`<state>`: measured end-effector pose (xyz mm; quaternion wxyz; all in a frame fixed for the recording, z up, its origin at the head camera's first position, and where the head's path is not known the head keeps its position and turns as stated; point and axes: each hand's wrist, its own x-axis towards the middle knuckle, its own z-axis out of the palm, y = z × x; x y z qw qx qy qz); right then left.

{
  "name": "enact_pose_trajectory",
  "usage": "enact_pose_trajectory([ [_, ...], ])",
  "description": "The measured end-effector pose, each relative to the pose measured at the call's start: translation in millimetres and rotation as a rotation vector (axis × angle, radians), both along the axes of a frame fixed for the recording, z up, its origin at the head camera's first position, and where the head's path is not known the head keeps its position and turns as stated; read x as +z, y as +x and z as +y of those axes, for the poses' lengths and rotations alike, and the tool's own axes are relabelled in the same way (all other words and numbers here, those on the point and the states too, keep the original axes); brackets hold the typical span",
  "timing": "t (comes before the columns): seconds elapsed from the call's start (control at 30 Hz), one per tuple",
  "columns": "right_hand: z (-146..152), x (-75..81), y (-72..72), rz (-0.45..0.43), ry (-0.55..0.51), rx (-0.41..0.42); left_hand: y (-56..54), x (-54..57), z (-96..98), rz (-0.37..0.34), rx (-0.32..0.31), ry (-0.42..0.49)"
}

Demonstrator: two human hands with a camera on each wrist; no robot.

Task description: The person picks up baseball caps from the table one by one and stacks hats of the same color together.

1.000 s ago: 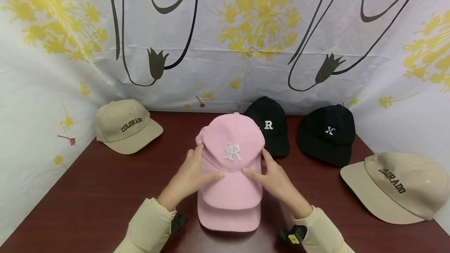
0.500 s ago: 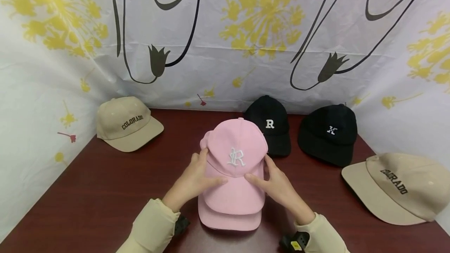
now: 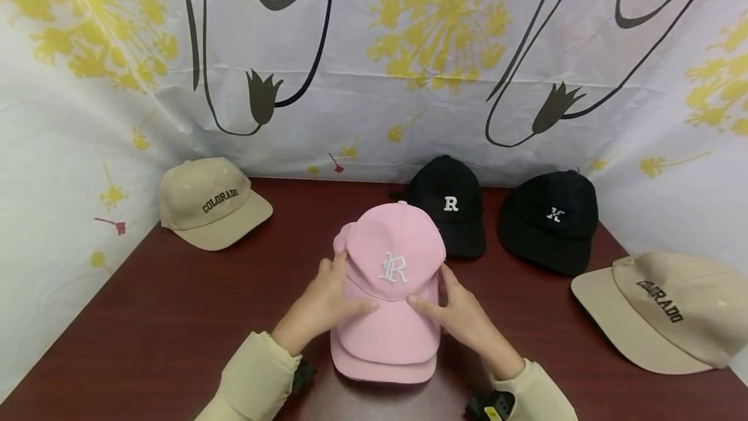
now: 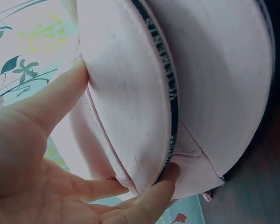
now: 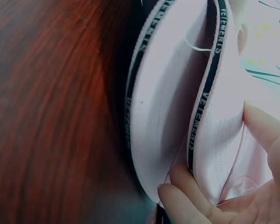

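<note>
Two pink baseball caps are stacked at the middle of the dark red table. The upper pink cap (image 3: 393,336) has a white embroidered letter R on its front. Below it, the lower pink cap (image 3: 382,372) shows mostly its brim. My left hand (image 3: 318,307) grips the upper cap's left side, thumb on top of the brim and fingers under its edge. On the opposite side my right hand (image 3: 470,317) grips it the same way. Both wrist views show black lettered tape (image 5: 203,102) along the upper brim, with a gap down to the lower brim (image 4: 224,84).
At the back left is a beige COLORADO cap (image 3: 213,206), and another beige cap (image 3: 672,310) lies at the right. A black R cap (image 3: 452,219) and a second black cap (image 3: 546,232) stand behind the pink stack. Patterned white cloth (image 3: 327,109) surrounds the table (image 3: 175,317).
Both hands have brought the upper pink cap down and slightly right over the lower one, so less of the lower brim shows. The view has shifted slightly.
</note>
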<state>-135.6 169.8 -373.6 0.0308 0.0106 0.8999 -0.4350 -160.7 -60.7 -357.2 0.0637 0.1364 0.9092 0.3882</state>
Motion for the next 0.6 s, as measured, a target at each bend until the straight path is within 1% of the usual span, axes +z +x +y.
enact_pose_trajectory([
  [0.07,0.2,-0.3,0.2,-0.009,-0.007,0.003,0.2,0.3,0.4,-0.003,0.000,-0.007],
  [0.2,0.0,0.3,0.0,-0.015,0.024,0.009,1.0,1.2,0.0,-0.001,-0.002,-0.017],
  [0.37,0.9,0.2,0.2,0.004,0.105,0.039,1.6,1.3,-2.1,0.013,-0.024,-0.027],
  [0.43,1.4,-0.5,0.1,0.018,0.138,0.054,1.7,1.1,-2.9,0.017,-0.033,-0.039],
  [0.6,1.4,-2.2,0.1,0.030,0.155,0.078,1.5,0.5,-3.8,0.024,-0.036,-0.085],
])
